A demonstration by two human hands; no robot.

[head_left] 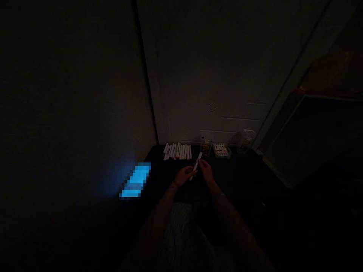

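**White marker (196,165) held, not yet set down**

Left hand (185,174) and right hand (206,169) grasp the white marker over the bench (241,177), grip closed. Done: a marker row (177,151) lies laid out leftward; a clear case (229,154) appears to hold more. Outstanding: the held piece.

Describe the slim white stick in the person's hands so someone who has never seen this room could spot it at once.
Start from the black tabletop below the dim textured wall. Over it, the bare left hand and bare right hand meet at one slim, white, marker-shaped stick. Unlike the similar white sticks lying side by side farther back, this one is held, slanting.
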